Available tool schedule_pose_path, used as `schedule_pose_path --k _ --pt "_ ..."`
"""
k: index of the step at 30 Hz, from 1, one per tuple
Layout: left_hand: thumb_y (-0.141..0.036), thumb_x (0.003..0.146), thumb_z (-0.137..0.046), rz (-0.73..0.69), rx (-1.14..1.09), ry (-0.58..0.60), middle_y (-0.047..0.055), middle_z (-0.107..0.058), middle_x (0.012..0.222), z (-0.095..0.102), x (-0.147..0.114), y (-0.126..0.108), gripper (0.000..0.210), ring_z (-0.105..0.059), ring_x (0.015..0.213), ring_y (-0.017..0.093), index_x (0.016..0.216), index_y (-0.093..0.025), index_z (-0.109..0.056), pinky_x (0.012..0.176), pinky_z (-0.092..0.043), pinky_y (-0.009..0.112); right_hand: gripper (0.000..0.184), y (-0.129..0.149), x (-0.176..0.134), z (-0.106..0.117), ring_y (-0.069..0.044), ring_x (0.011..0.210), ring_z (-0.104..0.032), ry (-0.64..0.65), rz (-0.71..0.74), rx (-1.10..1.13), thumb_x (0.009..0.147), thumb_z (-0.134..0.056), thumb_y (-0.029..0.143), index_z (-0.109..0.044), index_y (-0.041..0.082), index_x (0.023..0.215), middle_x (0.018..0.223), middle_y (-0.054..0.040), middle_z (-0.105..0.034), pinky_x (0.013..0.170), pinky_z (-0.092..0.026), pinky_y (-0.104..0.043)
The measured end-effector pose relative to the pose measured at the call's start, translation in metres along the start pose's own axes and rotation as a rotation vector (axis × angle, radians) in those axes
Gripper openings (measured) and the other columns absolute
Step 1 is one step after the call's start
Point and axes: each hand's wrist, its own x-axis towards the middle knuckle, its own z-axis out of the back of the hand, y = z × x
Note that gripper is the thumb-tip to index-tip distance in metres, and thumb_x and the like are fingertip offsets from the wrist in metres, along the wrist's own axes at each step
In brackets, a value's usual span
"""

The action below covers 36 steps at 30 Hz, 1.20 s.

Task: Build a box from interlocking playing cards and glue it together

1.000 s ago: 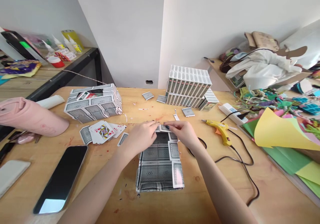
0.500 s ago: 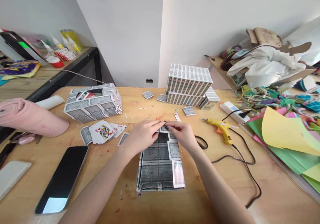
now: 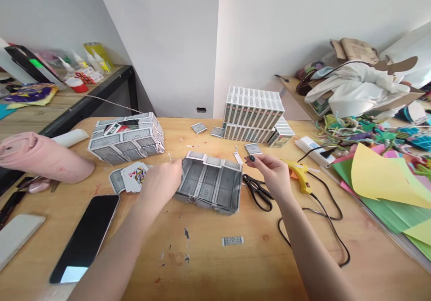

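An open-topped box covered in grey-backed playing cards (image 3: 210, 182) sits tilted at an angle on the table, its hollow inside facing me. My left hand (image 3: 164, 175), slightly blurred, is closed on the box's left end, with its fingertips hidden. My right hand (image 3: 271, 171) hovers to the right of the box, apart from it. Its fingers are loosely curled, the tips a little apart, and nothing shows between them. Under it lie black scissors (image 3: 258, 192), and a yellow glue gun (image 3: 301, 175) is just beyond. A narrow card strip (image 3: 232, 241) lies in front of the box.
At the back stand stacked card packs (image 3: 252, 112). A second card-covered box (image 3: 126, 139), loose playing cards (image 3: 134, 177), a phone (image 3: 85, 238) and a pink roll (image 3: 47, 159) are on the left. Coloured paper (image 3: 387, 193), a power strip (image 3: 314, 153) and the glue gun's cord lie right.
The card-covered box has been turned and moved farther back, exposing its hollow inside. My left hand moved left and my right hand moved right, off the box. The scissors and card strip are now uncovered.
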Motion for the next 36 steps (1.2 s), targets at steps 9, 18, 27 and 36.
schedule_pose_path --k 9,18,27,36 --pt "-0.045 0.089 -0.029 0.127 -0.671 0.102 0.006 -0.065 0.112 -0.002 -0.041 0.020 0.047 -0.059 0.104 0.024 0.119 -0.021 -0.055 0.081 -0.048 0.033 0.040 -0.020 -0.020 -0.029 -0.021 0.099 -0.060 0.135 0.033 -0.238 0.078 -0.052 0.032 -0.058 0.021 0.116 0.118 -0.0104 -0.059 0.075 -0.053 -0.032" --pt "-0.038 0.084 -0.041 0.281 -0.608 -0.209 0.006 -0.053 0.128 -0.079 -0.056 0.060 0.041 -0.047 0.121 0.024 0.121 -0.023 -0.052 0.103 -0.036 0.038 0.053 -0.047 -0.034 -0.052 -0.020 0.124 -0.043 -0.021 0.176 -0.272 0.067 -0.037 0.006 -0.061 0.021 0.112 0.132 -0.0072 -0.049 0.103 -0.035 -0.041" --pt "-0.033 0.088 -0.035 0.237 -0.429 -0.235 0.008 -0.054 0.128 -0.100 -0.051 0.064 0.037 -0.048 0.121 0.019 0.116 -0.019 -0.056 0.103 -0.036 0.034 0.037 -0.055 -0.048 -0.049 -0.021 0.124 -0.041 -0.040 0.250 -0.178 0.086 -0.040 0.029 -0.055 0.020 0.118 0.132 -0.0098 -0.048 0.103 -0.033 -0.041" --pt "-0.017 0.085 -0.039 0.161 -0.291 -0.420 0.007 -0.065 0.110 -0.102 -0.056 0.066 0.033 -0.061 0.102 0.020 0.109 -0.021 -0.060 0.093 -0.043 0.032 0.038 -0.062 -0.053 -0.041 -0.022 0.123 -0.043 -0.024 0.283 -0.118 0.089 -0.037 0.031 -0.053 0.022 0.122 0.130 -0.0087 -0.050 0.102 -0.034 -0.042"
